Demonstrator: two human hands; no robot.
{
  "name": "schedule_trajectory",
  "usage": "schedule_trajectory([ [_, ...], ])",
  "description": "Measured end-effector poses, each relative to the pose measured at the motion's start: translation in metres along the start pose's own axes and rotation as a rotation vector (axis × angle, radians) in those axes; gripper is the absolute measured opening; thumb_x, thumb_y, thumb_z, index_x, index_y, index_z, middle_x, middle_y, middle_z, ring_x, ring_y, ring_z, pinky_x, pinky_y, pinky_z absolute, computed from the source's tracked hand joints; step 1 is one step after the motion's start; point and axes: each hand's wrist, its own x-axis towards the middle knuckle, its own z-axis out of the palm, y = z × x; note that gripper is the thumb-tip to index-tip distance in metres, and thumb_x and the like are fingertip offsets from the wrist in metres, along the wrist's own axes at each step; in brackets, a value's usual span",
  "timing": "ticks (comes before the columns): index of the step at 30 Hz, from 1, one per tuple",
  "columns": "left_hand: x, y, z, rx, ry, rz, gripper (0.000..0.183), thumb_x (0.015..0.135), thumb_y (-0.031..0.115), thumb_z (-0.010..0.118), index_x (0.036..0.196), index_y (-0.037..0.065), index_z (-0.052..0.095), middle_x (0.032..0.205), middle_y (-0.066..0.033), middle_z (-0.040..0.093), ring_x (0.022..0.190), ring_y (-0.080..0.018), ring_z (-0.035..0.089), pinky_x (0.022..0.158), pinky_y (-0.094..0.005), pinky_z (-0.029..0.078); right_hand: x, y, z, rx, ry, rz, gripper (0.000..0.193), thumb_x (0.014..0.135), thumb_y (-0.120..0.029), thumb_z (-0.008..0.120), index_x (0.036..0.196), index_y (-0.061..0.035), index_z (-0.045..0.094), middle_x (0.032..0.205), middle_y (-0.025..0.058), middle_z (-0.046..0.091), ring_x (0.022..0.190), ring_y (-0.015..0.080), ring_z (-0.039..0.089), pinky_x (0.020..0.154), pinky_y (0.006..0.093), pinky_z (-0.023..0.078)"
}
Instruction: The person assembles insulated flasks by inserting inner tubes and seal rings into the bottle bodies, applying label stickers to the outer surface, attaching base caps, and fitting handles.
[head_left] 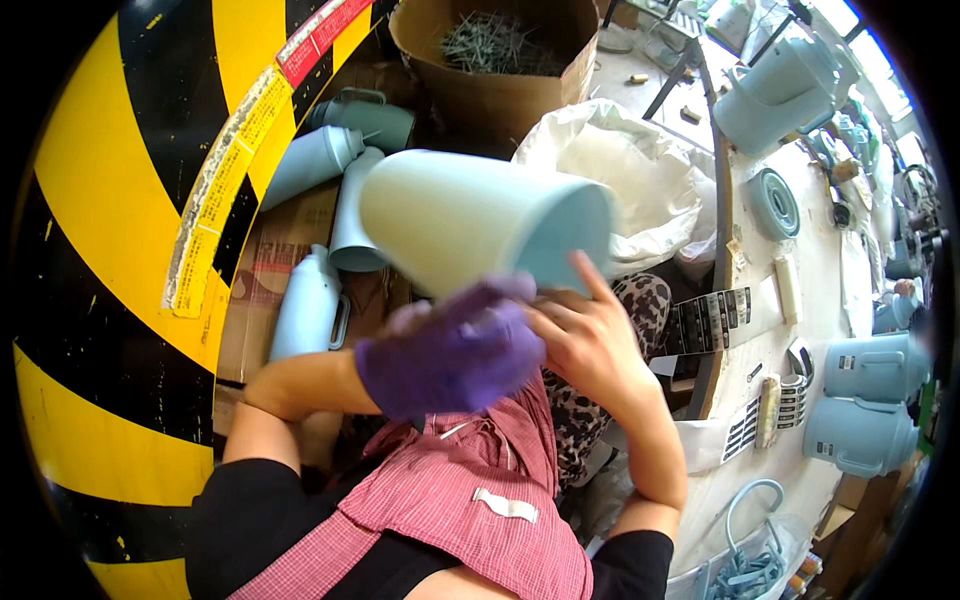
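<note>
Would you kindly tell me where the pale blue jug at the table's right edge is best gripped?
Probably by its side handle, coming from the near side: the pale blue jug stands upright on the table, handle facing the person, another jug close below.

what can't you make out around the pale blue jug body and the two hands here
- Head view: the left hand, in a purple glove, is motion-blurred, so its grip on the pale blue jug body is unclear.
- The jug body's base is hidden behind both hands.
- The right hand shows only its back; its palm side is hidden.
- The metal pieces in the cardboard box are too small to identify.
</note>
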Motion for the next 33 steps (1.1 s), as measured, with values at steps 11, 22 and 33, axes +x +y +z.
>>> schedule_trajectory([
  [11,-0.037,-0.021,0.045,-1.783,1.098,-1.044,0.101,0.089,0.038,0.079,0.162,-0.002,0.022,0.158,-0.0164,0.043,0.143,-0.0285,0.046,0.119,-0.0419,0.037,-0.141,-0.036,0.109,1.775,1.076,0.872,0.053,0.105,-0.033,0.065,0.142,0.0024,0.053,0.137,0.0149,0.063,0.12,0.0284,0.065,0.101,0.0501,0.056],
  [22,0.024,-0.029,0.013,-1.774,0.222,-0.283,0.134,0.064,0.025,0.101,0.166,0.005,0.017,0.142,-0.012,0.053,0.134,-0.0227,0.052,0.117,-0.041,0.04,-0.098,-0.077,-0.03,0.163,0.732,0.504,0.08,0.093,-0.061,0.068,0.151,-0.0072,0.054,0.147,0.012,0.054,0.14,0.033,0.046,0.115,0.0488,0.038],
  [33,0.041,-0.021,0.014,-1.355,0.151,-0.097,0.133,0.057,0.049,0.098,0.161,0.004,0.029,0.148,-0.0154,0.056,0.127,-0.0376,0.058,0.115,-0.0529,0.035,-0.007,-0.034,-0.08,-0.333,0.243,-0.725,0.034,0.103,-0.031,0.056,0.081,-0.0068,0.064,0.083,0.0063,0.07,0.084,0.0224,0.074,0.092,0.0362,0.058],
])
